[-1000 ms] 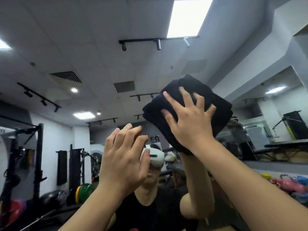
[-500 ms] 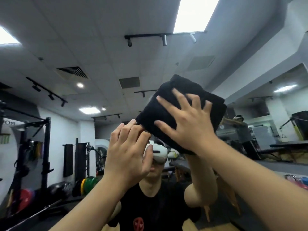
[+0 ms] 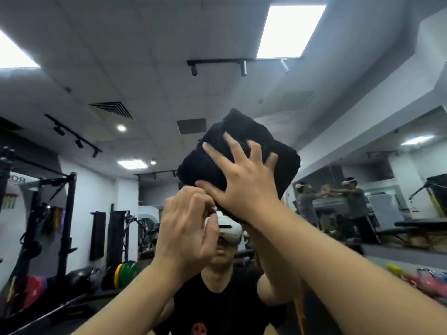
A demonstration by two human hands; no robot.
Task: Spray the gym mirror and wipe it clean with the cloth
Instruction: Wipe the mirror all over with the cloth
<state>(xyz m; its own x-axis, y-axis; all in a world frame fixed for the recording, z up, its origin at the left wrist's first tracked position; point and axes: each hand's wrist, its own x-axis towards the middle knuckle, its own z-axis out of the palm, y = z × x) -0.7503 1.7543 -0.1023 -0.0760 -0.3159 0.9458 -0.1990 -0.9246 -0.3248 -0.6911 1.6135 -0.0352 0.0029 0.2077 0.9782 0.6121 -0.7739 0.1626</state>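
Black cloth (image 3: 244, 151) – folded thick, under R hand (image 3: 244, 187) on mirror (image 3: 150, 76)

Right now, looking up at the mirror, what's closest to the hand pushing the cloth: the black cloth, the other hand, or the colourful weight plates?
From the right hand:
1. Black cloth, right under its spread fingers.
2. Left hand, just below-left, by its thumb.
3. Weight plates, reflected low on the left, farthest.

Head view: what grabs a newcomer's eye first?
The folded black cloth at centre, pressed flat against the mirror by the right hand with spread fingers. Just below-left, the left hand is raised beside it, fingers curled. Top right, a bright rectangular ceiling light panel shows in reflection.
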